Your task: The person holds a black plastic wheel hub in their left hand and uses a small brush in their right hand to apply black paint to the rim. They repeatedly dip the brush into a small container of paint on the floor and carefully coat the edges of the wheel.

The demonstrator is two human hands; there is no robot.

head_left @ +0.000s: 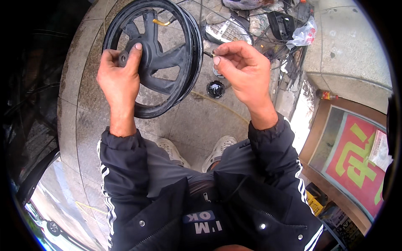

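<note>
Grey slab flr [188, 127], daylit; brn-framed red panel [351, 161] R; car [53, 228] btm L.

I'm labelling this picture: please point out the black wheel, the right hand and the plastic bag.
Black wheel [153, 57], head view: on its hub.
Right hand [248, 72], head view: middle of the hand.
Plastic bag [303, 34], head view: its crumpled side.

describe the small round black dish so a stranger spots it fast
Start from the large black spoked wheel in the left hand. Right of its lower half, on the grey paving, sits the small round black dish; its glossy dark inside sets it apart from the white slatted panel higher up.
</note>
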